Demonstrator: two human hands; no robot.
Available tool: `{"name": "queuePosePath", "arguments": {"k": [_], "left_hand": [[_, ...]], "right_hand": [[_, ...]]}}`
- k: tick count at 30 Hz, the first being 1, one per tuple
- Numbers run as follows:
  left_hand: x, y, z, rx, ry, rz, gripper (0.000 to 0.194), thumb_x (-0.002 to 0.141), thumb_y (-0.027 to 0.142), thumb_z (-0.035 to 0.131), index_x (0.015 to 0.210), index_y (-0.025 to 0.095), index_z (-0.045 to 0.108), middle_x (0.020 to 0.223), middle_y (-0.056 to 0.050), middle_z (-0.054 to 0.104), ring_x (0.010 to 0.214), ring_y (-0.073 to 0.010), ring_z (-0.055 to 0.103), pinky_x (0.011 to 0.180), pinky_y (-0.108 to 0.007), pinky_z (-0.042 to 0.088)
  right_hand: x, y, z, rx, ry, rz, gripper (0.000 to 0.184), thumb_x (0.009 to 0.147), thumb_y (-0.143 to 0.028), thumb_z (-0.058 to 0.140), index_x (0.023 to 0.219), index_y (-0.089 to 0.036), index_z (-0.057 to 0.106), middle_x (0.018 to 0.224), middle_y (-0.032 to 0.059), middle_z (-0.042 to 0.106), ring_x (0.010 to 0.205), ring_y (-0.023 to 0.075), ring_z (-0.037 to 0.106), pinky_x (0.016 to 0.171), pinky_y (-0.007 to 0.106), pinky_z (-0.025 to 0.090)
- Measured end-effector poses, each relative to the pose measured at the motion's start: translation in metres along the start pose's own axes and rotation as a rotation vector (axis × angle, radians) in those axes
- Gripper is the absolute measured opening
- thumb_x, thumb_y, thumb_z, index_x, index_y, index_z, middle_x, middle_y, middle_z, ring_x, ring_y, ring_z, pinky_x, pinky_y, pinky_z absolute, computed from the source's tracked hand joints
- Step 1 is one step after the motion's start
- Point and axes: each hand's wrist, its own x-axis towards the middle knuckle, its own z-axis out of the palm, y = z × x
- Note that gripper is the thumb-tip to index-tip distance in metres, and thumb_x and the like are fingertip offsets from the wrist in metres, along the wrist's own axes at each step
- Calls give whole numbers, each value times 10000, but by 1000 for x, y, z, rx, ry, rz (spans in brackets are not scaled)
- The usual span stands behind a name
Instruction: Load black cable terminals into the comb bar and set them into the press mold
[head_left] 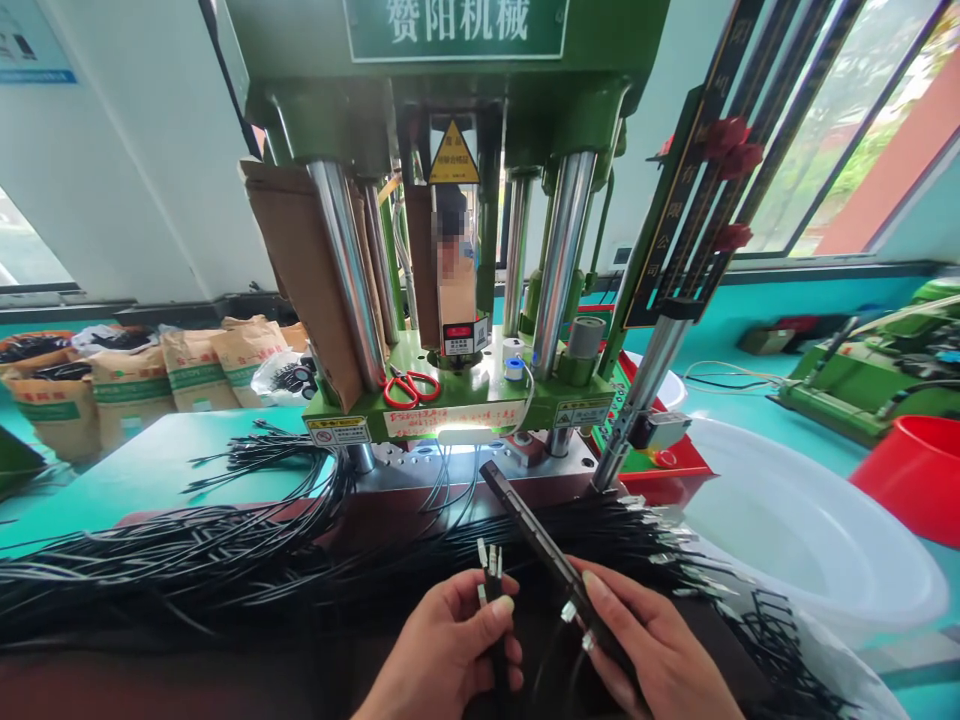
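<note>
While hands (450, 650) grip cables (491, 570) — basin (825, 560) (white), bare

Both hands low and close, left (450, 645) pinching, right (652, 645) gripping

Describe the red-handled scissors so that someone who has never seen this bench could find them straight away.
Start at the big green press machine in the middle of the view and drop to its flat green platform between the shiny steel columns. The scissors lie flat there, left of the white tape roll. Their red loop handles are the only red thing on that platform.
</note>
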Motion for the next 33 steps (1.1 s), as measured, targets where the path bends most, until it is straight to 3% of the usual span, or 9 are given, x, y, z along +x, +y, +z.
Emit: {"name": "queuePosePath", "arguments": {"k": [2,8,15,23,26,33], "left_hand": [[5,-4,2,42,49,17,354,689,290,744,950,139,557,635,41,525,527,-79,522,499,-222,477],[15,-15,7,149,42,63,363,702,447,695,847,194,478,521,88,491,322,-41,392,288,-148,325],[14,-11,13,268,86,-8,446,658,588,659,742,194,468,357,114,400,249,-31,266,242,-135,230],[12,-10,15,314,54,-19,403,690,558,638,668,199,457,328,103,399,237,-40,275,242,-141,224],[11,-9,15,310,44,-19,406,695,554,634,635,198,451,318,100,391,230,-39,273,241,-142,219],[13,-9,15,263,55,-19,389,685,520,659,628,191,459,349,103,397,236,-32,271,231,-141,219]], "right_hand": [[2,2,2,-2,-24,-15,518,678,-567,704,1073,-232,693,476,-62,441,377,55,387,337,148,332],[6,6,4,-67,-132,-65,483,742,-563,645,1079,-220,697,638,18,603,541,126,543,424,181,418],[8,9,0,-120,-156,-113,456,791,-555,591,1099,-233,690,791,51,654,685,160,589,497,181,463],[8,5,2,-194,-191,-155,461,823,-543,551,1136,-227,672,937,78,653,746,178,596,537,204,487],[9,6,1,-224,-199,-167,476,833,-544,533,1153,-215,660,892,72,638,740,176,587,557,218,490],[9,12,0,-295,-202,-233,474,849,-540,506,1145,-204,664,785,46,579,657,143,543,431,172,410]]}}
